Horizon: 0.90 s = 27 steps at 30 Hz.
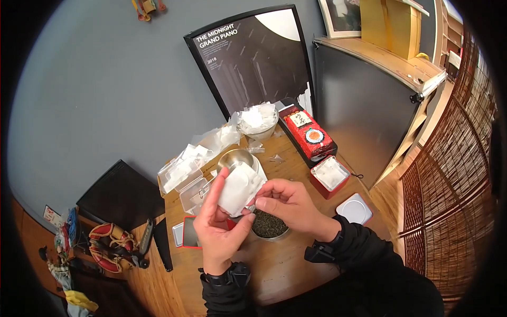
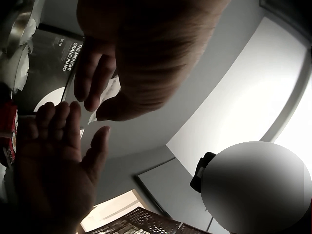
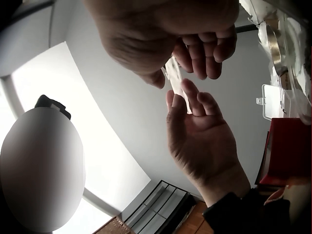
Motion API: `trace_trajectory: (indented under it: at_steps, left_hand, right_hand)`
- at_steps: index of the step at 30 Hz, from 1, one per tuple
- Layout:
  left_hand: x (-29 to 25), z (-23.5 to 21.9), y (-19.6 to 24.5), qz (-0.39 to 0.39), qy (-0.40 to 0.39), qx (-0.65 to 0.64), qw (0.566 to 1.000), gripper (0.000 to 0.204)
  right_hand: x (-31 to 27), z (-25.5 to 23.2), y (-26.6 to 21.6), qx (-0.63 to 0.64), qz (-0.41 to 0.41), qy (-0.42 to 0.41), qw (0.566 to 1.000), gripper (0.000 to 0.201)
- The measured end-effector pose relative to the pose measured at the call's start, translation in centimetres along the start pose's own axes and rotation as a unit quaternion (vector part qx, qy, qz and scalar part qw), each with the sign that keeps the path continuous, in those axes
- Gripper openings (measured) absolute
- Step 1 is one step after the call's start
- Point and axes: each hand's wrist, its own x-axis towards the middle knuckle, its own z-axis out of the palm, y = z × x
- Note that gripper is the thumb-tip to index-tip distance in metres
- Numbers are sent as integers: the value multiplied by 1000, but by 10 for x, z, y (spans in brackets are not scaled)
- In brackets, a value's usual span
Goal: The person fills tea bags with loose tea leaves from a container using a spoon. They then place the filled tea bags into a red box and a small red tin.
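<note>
A flat white filter bag (image 1: 236,189) is pinched between the thumb and fingers of my left hand (image 1: 224,232). The same bag (image 3: 176,80) shows edge-on in the right wrist view. My right hand (image 1: 293,206) is at its right edge, thumb and fingertips apart and loosely bent; its palm side (image 2: 56,165) shows in the left wrist view. Below the hands stands a bowl (image 1: 270,236) of dark loose tea leaves, partly hidden by them. Behind the bag is a metal bowl (image 1: 232,157) on a white base.
Clear boxes (image 1: 194,198) and a pile of white bags (image 1: 190,158) line the left side. A full bowl of white packets (image 1: 259,119) is at the back. Right are a red and black tea package (image 1: 311,134), a red tin (image 1: 330,177) and a lid (image 1: 355,210).
</note>
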Motion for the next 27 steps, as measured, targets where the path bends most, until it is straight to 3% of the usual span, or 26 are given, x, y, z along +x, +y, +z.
trace_trajectory:
  at_steps: [8,14,19,21,26,27]
  left_hand:
    - [-1,-3,-5,-13,-66,31,997,83]
    - [-1,-6,-3,-16,33,0,999,82]
    - [-1,-14,-5,1,60,12,998,77]
    - [0,-13,-2,-14,87,10,996,80]
    - [1,-13,-1,-22,101,23,994,77]
    - [1,-12,-1,-24,105,26,994,76]
  right_hand:
    - [-3,-2,-3,-41,-38,83,995,17]
    - [1,-48,-34,-131,-52,161,977,13]
    - [2,-122,-81,-281,52,135,949,13]
    - [1,-136,-103,-372,105,114,915,15]
    - [-2,-178,-103,-447,211,25,869,19]
    - [-1,-183,-98,-488,255,-9,835,21]
